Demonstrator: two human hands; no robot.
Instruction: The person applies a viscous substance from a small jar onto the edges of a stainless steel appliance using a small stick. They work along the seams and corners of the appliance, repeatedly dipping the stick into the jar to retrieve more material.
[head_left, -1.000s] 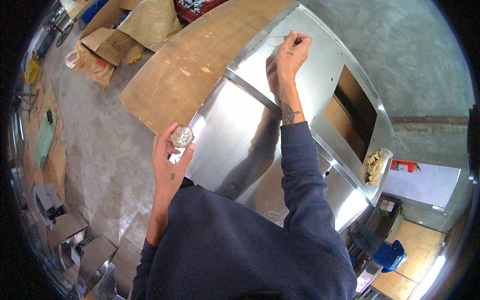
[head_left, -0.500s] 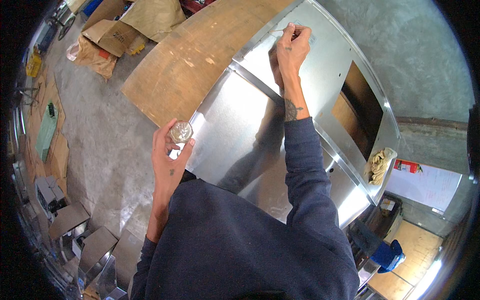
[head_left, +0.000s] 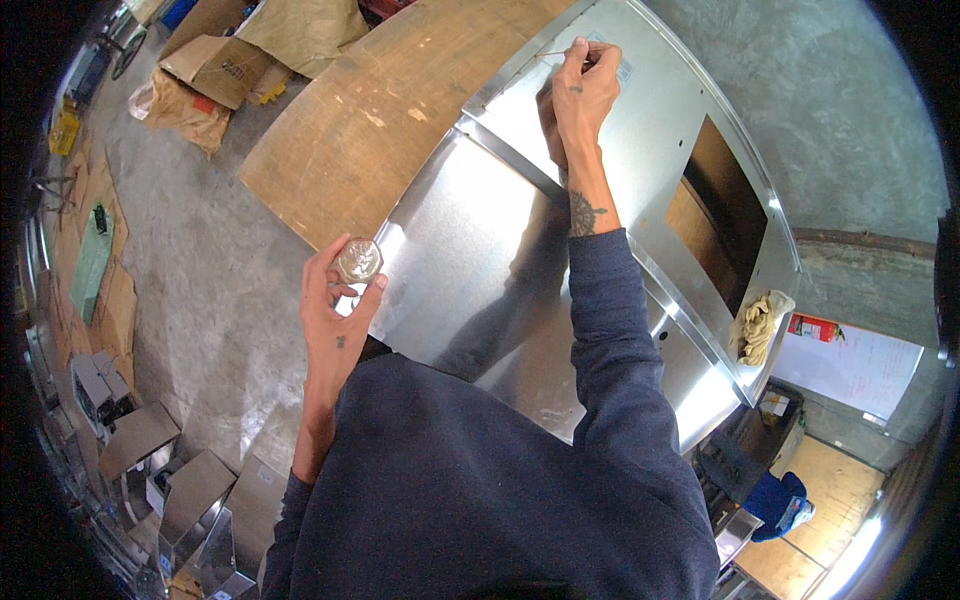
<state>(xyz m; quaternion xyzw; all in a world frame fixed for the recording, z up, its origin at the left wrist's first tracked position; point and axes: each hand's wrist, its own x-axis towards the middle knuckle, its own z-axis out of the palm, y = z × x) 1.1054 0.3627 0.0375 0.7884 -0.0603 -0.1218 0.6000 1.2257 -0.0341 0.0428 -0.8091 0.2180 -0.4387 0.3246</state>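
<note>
My left hand [head_left: 332,318] is closed around a small clear faceted jar [head_left: 360,261], held near the left edge of a shiny sheet-metal panel [head_left: 455,235]. What the jar contains is hard to make out. Farther off, my right hand [head_left: 588,92] is closed in a pinch over the upper part of the metal. From its fingertips a thin, light stick [head_left: 550,54] points left toward the panel's folded edge; its tip is too small to read. A pale label-like patch [head_left: 625,72] lies beside the right fingers. The panel has a rectangular cutout [head_left: 715,215].
A wooden board [head_left: 370,120] lies under the metal. Yellowish gloves or a rag [head_left: 765,328] rest on the panel's right corner, close to a red fire extinguisher [head_left: 815,327]. Cardboard boxes [head_left: 215,70] stand at far left, bent metal pieces [head_left: 195,500] at near left.
My right hand has shifted very slightly away from me along the panel, with the stick still pinched. The left hand keeps its hold on the jar. The view has tilted a little.
</note>
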